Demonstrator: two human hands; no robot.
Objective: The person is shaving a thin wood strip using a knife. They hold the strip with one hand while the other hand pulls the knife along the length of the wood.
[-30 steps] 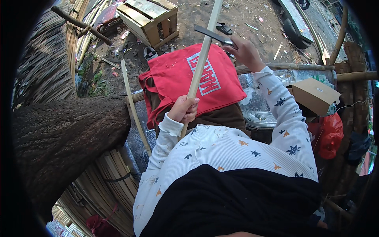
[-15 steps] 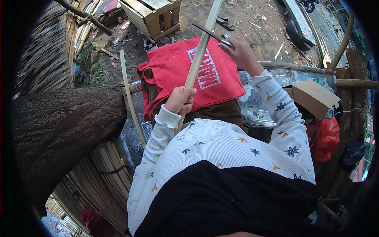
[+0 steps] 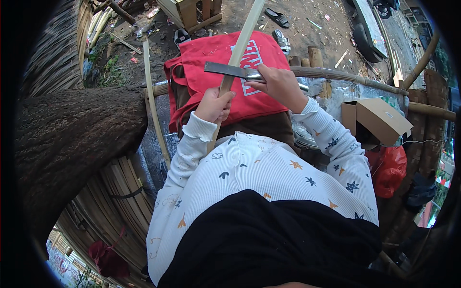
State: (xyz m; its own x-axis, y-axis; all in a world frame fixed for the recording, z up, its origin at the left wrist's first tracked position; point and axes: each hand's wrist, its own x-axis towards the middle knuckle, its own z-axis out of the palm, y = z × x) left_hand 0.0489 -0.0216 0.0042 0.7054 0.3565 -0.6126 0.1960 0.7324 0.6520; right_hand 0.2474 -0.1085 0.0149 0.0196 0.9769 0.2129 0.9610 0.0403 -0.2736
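My left hand (image 3: 214,104) is closed around a long pale bamboo strip (image 3: 245,37), which slants up and away from my waist. In my right hand (image 3: 280,85) is a knife (image 3: 224,69) with a broad dark blade and a metal-collared handle. The blade lies across the strip just beyond my left fist, at or touching its surface; the exact contact cannot be made out. Beneath both hands a red cloth bag (image 3: 197,62) covers my lap. The strip's lower end runs down by my left sleeve.
A second bamboo strip (image 3: 154,110) leans at left beside a thick trunk (image 3: 81,129). Bundled strips (image 3: 103,201) stand lower left. At right are an open cardboard box (image 3: 382,120), a red plastic bag (image 3: 390,170) and a bamboo rail (image 3: 345,77). A wooden crate (image 3: 188,14) stands ahead.
My right hand has drawn the knife back along the strip toward my left hand. The blade's broad face now shows. My view has shifted slightly; my left hand keeps its grip.
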